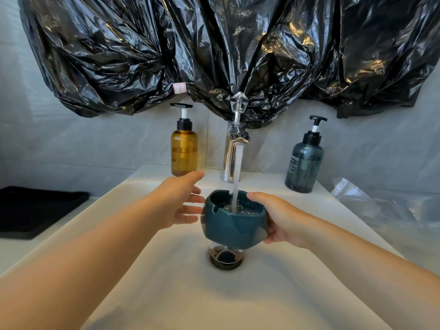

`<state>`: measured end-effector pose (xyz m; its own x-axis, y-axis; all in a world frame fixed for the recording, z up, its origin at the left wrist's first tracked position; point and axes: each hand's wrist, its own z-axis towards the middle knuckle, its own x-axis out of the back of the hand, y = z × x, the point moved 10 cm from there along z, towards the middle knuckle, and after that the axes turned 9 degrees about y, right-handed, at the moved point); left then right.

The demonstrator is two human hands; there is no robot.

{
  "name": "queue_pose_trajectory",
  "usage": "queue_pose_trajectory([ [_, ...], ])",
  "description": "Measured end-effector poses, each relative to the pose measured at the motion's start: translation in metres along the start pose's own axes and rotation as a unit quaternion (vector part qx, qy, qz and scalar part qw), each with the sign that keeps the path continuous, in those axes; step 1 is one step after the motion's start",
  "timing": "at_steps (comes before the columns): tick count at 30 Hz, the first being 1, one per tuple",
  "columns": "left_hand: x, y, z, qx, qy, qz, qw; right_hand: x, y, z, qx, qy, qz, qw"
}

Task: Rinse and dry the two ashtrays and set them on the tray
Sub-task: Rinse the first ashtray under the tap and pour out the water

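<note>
hands: right (281,220) grips ashtray (234,226) rim | left (183,202) spread, beside | basin (166,282) roomy below

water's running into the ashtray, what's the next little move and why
Probably bring the open left hand onto the teal ashtray and rub its inside under the stream. The right hand alone holds it over the drain, water from the faucet is pooling in its bowl, and the left fingers sit just beside its rim, apparently not gripping.
</note>
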<state>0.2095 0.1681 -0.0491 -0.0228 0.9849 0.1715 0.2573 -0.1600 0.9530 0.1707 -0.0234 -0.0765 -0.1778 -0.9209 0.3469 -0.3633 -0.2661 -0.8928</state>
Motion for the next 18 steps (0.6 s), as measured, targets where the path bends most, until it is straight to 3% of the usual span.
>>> queue_pose_trajectory([
  [5, 0.001, 0.001, -0.001, 0.002, 0.006, -0.008, 1.0, -0.004, -0.015, 0.001, 0.03, -0.01, 0.088, 0.996],
  [10, -0.004, -0.002, -0.003, 0.012, -0.004, 0.008, 1.0, 0.011, -0.013, 0.001, 0.034, 0.015, 0.057, 0.998],
  [18, -0.01, -0.001, -0.003, 0.011, -0.03, 0.023, 0.999, 0.014, -0.027, 0.001, 0.064, 0.024, 0.119, 0.991],
])
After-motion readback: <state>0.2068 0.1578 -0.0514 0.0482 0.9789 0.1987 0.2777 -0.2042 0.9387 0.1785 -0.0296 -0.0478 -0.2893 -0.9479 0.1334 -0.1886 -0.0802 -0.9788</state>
